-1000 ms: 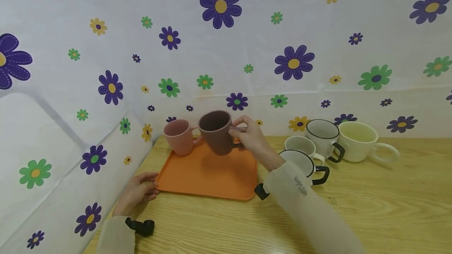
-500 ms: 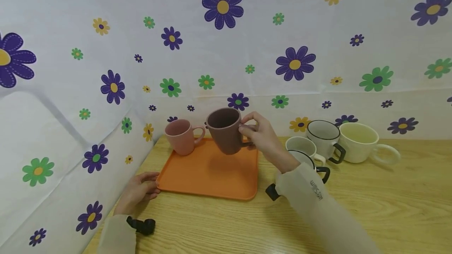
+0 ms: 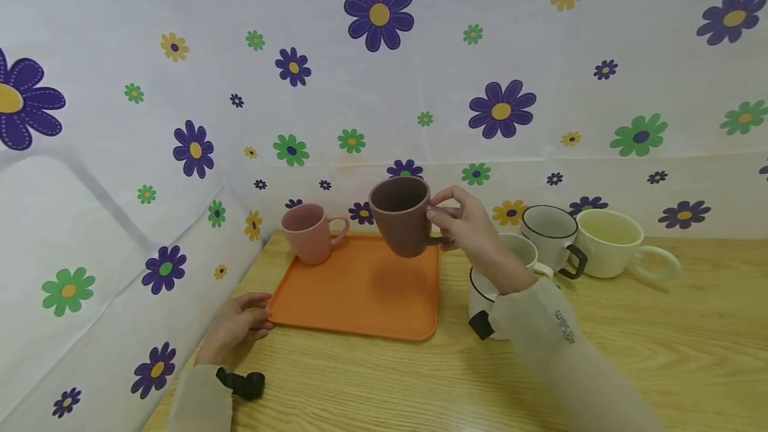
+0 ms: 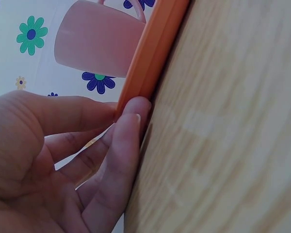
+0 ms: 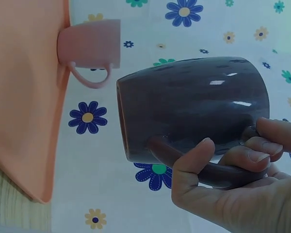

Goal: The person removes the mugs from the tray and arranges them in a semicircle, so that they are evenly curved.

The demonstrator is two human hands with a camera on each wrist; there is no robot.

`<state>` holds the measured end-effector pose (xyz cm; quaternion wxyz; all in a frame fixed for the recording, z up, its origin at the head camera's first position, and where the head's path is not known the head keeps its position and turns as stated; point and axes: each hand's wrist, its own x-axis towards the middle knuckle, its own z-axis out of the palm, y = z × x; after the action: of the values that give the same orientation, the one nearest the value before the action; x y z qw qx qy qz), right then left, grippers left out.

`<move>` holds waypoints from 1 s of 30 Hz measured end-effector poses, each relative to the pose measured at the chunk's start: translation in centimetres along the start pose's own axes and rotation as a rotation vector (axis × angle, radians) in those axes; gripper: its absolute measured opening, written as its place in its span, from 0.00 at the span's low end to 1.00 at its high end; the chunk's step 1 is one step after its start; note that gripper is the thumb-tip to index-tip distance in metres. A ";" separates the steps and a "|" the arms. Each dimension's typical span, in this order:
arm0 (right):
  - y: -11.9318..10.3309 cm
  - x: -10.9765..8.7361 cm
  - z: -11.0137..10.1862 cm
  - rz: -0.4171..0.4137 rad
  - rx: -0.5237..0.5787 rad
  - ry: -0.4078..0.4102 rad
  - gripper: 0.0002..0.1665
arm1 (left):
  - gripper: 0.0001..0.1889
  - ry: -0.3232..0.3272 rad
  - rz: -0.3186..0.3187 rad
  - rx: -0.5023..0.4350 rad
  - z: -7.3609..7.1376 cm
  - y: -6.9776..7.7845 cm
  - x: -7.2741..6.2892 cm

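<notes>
In the head view my right hand [image 3: 474, 225] holds a dark brown mug [image 3: 403, 229] by its handle, slightly tilted, above the right part of an orange tray [image 3: 354, 299]. The right wrist view shows fingers and thumb around the handle of this brown mug [image 5: 194, 107]. A pink mug [image 3: 307, 235] stands upright at the tray's back left corner, its handle turned right. My left hand [image 3: 237, 325] is at the tray's front left corner. Up close in the left wrist view, the left hand [image 4: 82, 150] pinches the rim of the tray [image 4: 153, 53] between thumb and fingers.
Right of the tray stand a white mug with a black rim [image 3: 480, 295], partly behind the right forearm, and a small white mug [image 3: 522, 245]. Farther back are another black-rimmed mug [image 3: 549, 235] and a pale yellow mug [image 3: 606, 245]. Flower-printed cloth [image 3: 420, 72] hangs behind the wooden table [image 3: 660, 352].
My right hand has moved the brown mug to the right and slightly up, away from the pink mug. The left hand stays at the tray corner.
</notes>
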<state>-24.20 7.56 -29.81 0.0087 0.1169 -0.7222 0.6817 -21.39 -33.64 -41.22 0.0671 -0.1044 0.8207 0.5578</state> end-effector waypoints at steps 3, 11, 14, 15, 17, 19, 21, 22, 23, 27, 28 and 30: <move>-0.2 -0.2 -0.5 -0.018 0.014 -0.003 0.07 | 0.24 -0.002 -0.002 -0.006 0.0 0.0 0.1; -0.6 -1.1 -1.7 -0.003 0.023 0.006 0.09 | 0.24 -0.001 0.004 -0.019 -0.1 0.0 0.2; -0.7 -1.6 -2.1 -0.004 0.028 0.006 0.10 | 0.24 0.002 0.002 -0.017 0.0 0.0 0.1; -0.7 -1.7 -2.2 -0.006 0.028 0.006 0.10 | 0.24 0.003 0.002 -0.014 0.0 0.0 0.1; -0.8 -2.0 -2.5 -0.011 0.032 0.005 0.10 | 0.24 0.001 0.001 -0.014 0.0 0.0 0.0; -1.0 -2.3 -2.8 -0.022 0.039 0.001 0.09 | 0.24 0.000 0.004 -0.012 -0.1 0.0 0.0; -1.1 -2.5 -3.2 -0.029 0.043 0.003 0.08 | 0.24 -0.001 0.004 -0.013 -0.1 0.0 0.1; -1.1 -2.6 -3.3 -0.032 0.050 0.003 0.08 | 0.24 -0.001 0.004 -0.013 -0.1 0.0 0.1; -1.1 -2.7 -3.5 -0.032 0.053 0.004 0.07 | 0.24 0.000 0.003 -0.014 -0.1 0.0 0.1; -1.2 -3.1 -4.2 -0.025 0.058 0.001 0.07 | 0.24 -0.006 0.005 -0.015 -0.1 0.0 0.1; -1.1 -3.3 -4.3 -0.025 0.057 0.000 0.06 | 0.24 -0.007 0.007 -0.015 -0.1 0.0 0.1; -1.1 -3.5 -4.6 -0.025 0.058 -0.005 0.06 | 0.25 -0.011 0.009 -0.016 -0.1 -0.1 0.1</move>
<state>-21.30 12.64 -28.96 0.0119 0.1278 -0.7008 0.7017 -21.51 -33.78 -41.29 0.0681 -0.0981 0.8162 0.5652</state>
